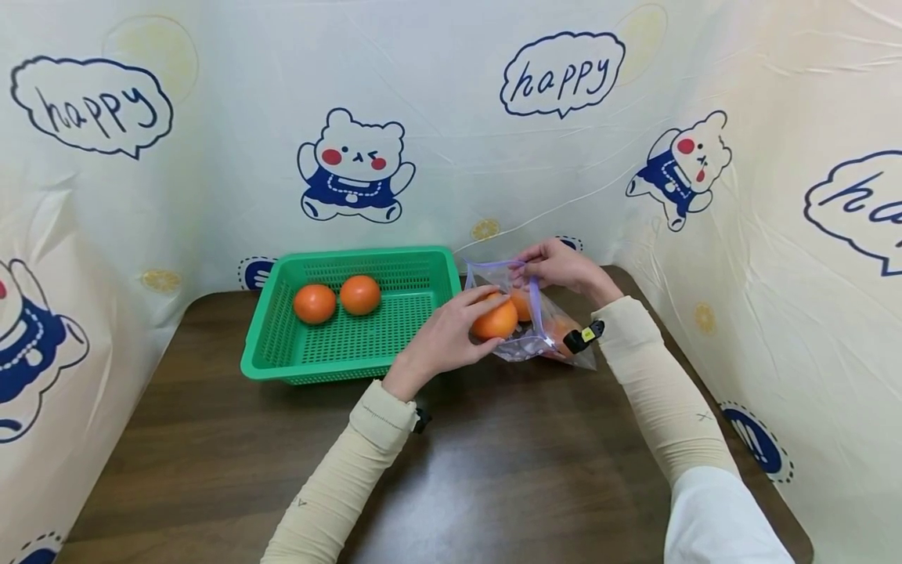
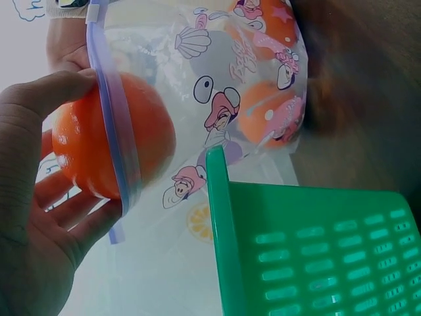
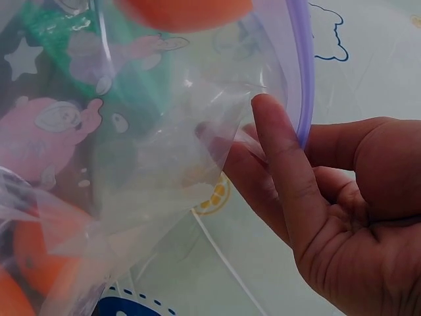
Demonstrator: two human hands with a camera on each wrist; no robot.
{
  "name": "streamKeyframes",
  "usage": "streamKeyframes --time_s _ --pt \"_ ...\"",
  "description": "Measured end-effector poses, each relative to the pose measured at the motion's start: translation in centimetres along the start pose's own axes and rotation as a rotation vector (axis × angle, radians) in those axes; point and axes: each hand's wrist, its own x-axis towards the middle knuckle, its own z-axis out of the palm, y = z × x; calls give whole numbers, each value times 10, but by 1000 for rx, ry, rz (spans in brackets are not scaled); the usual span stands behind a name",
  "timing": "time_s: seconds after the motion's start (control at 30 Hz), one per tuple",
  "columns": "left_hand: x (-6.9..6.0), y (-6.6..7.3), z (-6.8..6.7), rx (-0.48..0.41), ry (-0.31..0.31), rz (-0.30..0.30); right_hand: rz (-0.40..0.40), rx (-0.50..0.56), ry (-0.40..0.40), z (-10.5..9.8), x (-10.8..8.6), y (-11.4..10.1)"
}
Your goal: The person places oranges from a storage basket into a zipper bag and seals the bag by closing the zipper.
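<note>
Fingers of our left hand [image 1: 451, 333] curl round 1 orange [image 1: 496, 319] at the purple rim [image 1: 537, 305] of the clear bag [image 2: 197, 85], which our right hand [image 1: 560, 265] pinches and we should hold wide to avoid snags.

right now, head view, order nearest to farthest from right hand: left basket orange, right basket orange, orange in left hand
1. Orange in left hand, at the open zip bag
2. Right basket orange, left of the bag
3. Left basket orange, farther left
</note>
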Motion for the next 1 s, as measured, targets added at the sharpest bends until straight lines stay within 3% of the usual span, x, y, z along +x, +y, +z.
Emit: streamKeyframes --time_s 0.3,0.57,1.0 --pt "-4 0 0 -24 -19 5 11 2 -3 2 2 1" --pt "-12 -4 -2 -56 56 57 7 -4 6 0 4 4" --pt "-40 -25 -19 -32 113 -24 7 20 3 2 5 6"
